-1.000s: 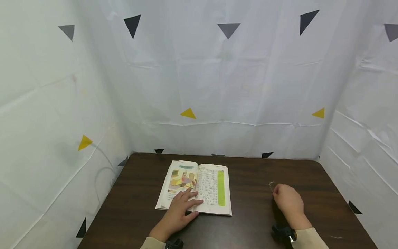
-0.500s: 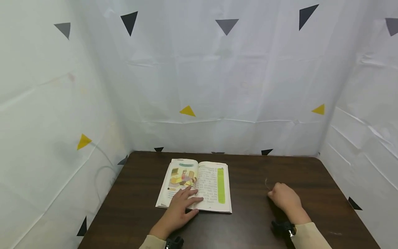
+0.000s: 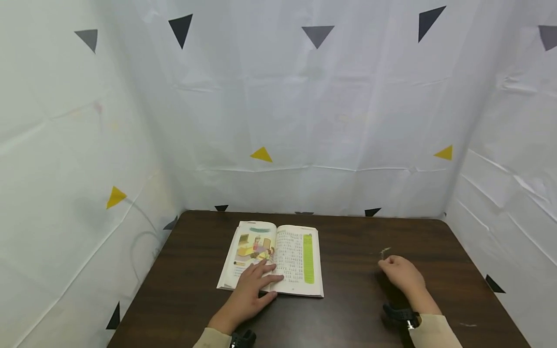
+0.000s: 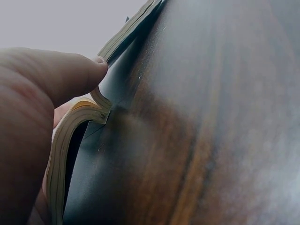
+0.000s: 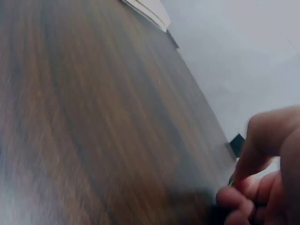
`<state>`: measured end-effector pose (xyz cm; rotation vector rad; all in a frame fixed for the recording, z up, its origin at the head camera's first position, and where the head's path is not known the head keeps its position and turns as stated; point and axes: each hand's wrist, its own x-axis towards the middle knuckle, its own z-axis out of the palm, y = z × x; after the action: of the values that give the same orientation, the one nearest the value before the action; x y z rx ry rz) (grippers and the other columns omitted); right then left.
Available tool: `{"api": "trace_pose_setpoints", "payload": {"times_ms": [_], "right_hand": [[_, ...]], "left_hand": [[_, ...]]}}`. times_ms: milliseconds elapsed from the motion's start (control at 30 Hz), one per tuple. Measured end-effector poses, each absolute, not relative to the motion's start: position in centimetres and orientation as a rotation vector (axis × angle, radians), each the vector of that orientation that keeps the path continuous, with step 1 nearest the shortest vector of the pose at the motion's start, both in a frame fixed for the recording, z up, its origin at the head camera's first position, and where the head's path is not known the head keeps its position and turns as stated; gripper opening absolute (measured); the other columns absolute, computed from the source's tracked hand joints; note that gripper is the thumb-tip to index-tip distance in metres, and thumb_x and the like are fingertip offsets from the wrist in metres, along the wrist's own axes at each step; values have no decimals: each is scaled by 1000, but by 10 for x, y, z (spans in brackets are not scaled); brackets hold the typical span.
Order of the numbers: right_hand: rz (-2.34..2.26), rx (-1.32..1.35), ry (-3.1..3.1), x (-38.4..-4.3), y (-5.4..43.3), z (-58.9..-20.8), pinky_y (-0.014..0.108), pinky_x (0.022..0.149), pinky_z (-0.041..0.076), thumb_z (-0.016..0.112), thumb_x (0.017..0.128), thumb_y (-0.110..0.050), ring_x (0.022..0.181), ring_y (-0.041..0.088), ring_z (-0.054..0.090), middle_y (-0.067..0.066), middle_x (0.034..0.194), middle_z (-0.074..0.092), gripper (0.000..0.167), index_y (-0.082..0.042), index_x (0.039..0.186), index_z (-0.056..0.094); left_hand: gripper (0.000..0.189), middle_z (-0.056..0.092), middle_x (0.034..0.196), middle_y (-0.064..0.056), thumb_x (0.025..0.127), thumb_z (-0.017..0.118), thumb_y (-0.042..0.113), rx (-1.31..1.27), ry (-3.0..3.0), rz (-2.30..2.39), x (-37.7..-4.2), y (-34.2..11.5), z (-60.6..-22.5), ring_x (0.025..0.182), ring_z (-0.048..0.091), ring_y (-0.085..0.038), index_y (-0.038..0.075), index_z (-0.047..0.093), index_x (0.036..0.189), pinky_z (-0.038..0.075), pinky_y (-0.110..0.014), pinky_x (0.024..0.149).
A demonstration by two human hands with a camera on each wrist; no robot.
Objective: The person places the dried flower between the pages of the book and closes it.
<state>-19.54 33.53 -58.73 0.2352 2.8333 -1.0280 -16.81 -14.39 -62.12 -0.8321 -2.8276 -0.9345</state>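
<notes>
An open book [image 3: 296, 261] with a picture page on the left and a text page with a green strip on the right lies on the dark wooden table. My left hand [image 3: 250, 292] rests over its lower middle, fingers spread across the pages; in the left wrist view the thumb [image 4: 70, 75] is beside the book's lower edge [image 4: 61, 154]. Right of the book, my right hand [image 3: 404, 275] pinches a small, thin, pale sprig-like thing [image 3: 383, 252] between thumb and fingertips. Its top sticks out above the fingers. In the right wrist view the fingers [image 5: 267, 140] hide most of it.
The brown table [image 3: 348, 309] reaches back to a white sheet wall [image 3: 339, 121] with black, grey and yellow triangles. White sheets also hang at the left and right sides. Each wrist wears a black strap [image 3: 398, 313].
My right hand shifts slightly left, then back right, and the thin thing's visible tip turns and swings right. My left hand stays on the book. The head view tilts a little.
</notes>
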Motion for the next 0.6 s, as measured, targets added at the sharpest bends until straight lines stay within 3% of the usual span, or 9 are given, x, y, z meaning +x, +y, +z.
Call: {"api": "trace_pose_setpoints", "payload": {"times_ms": [233,400,600], "right_hand": [[-1453,297,2681,-189,342,-584,34,67,48,58,110,-27,80,20,56,7,93,64,27,-1,106,66],[-1521,263,2649,-188,346,-581,33,75,55,60,112,-27,92,20,62,10,104,69,33,3,124,66],[-1642,304,2568,-184,343,-584,32,78,56,64,112,-29,91,16,65,2,101,72,36,3,129,65]], "left_hand": [[44,52,168,4,102,78,36,-825,-2809,-930,-168,-145,-619,168,29,-30,42,69,145,19,-63,136],[45,52,168,6,102,79,36,-817,-2807,-943,-168,-145,-621,168,29,-30,42,69,145,19,-63,136],[45,51,169,6,103,78,37,-829,-2830,-936,-168,-145,-622,168,28,-30,43,67,146,19,-64,136]]}}
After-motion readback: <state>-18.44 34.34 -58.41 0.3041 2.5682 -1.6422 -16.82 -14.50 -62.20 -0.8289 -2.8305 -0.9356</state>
